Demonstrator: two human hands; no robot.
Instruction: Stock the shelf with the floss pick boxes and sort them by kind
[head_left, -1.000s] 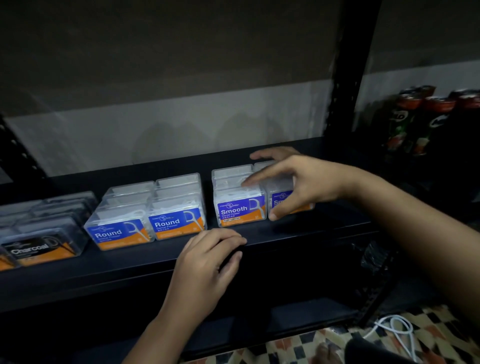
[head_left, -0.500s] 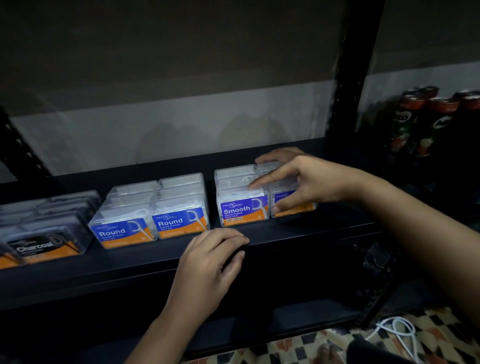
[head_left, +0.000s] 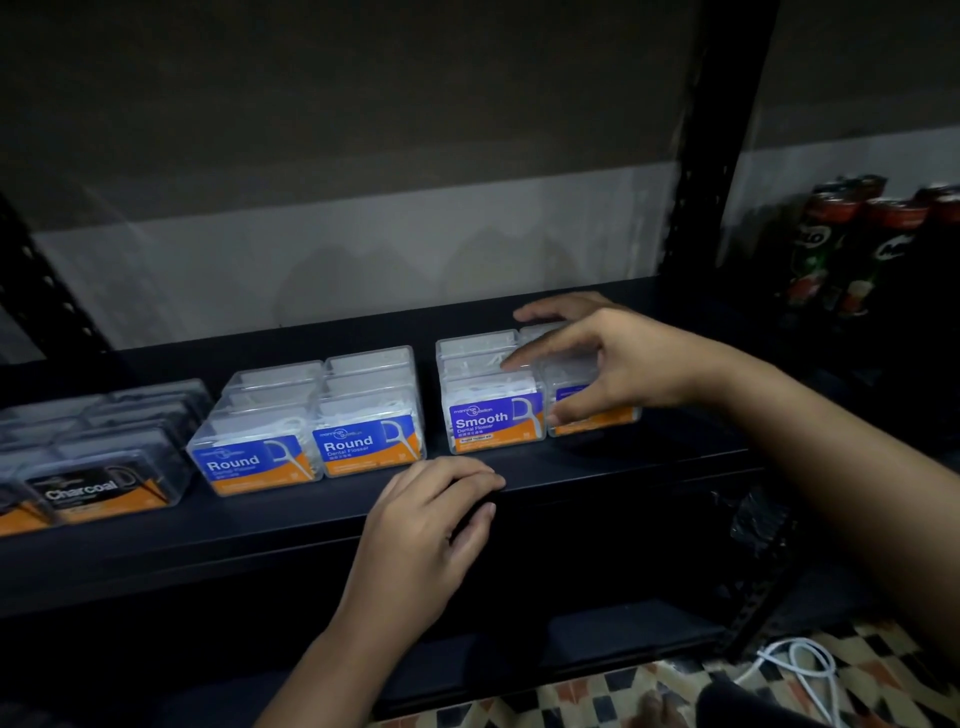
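Floss boxes sit sorted along the shelf's (head_left: 519, 519) front edge — charcoal (head_left: 98, 488), round (head_left: 311, 441), smooth (head_left: 493, 410). I judge stocking nearly done. My right hand (head_left: 613, 364) spreads its fingers around the rightmost smooth box (head_left: 592, 410); my left hand (head_left: 431, 525) rests curled on the edge, empty.

On the shelf (head_left: 519, 512), the Charcoal boxes (head_left: 93, 467) sit far left, the Round boxes (head_left: 311, 421) in two rows beside them, the Smooth boxes (head_left: 493, 395) to their right. The right hand (head_left: 613, 364) reaches over the rightmost Smooth row; the left hand (head_left: 426, 525) rests on the shelf's front edge, before the Round and Smooth boxes. Cans (head_left: 857, 249) stand beyond the post (head_left: 711, 171), right.
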